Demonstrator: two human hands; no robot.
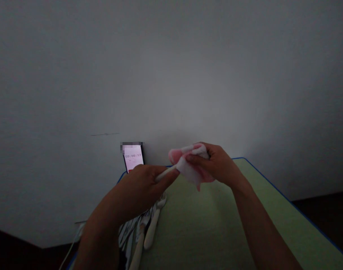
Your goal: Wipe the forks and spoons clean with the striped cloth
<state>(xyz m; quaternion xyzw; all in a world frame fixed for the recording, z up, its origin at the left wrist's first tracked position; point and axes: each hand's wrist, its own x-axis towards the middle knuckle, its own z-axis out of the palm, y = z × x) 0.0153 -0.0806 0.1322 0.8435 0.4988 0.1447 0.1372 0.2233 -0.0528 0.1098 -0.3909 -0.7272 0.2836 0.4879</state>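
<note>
My left hand [149,183] is closed around a pale, slender handle [166,173], with thumb and fingers pressed along it. The handle's far end disappears into a pink and white cloth [192,170], so the kind of utensil cannot be seen. My right hand [216,159] grips that cloth, bunched and folded about the hidden end. Both hands are held above the table. Beneath my left forearm lies a pile of cutlery, with a pale-handled spoon [153,228] and a fork [140,236] at its right side; my arm covers part of the pile.
A phone [134,159] showing a timer stands upright near the wall [188,75], behind my left hand. The green table [202,232] has a blue edge and reaches the wall. At the lower left, a white cable [68,251] hangs beside the table.
</note>
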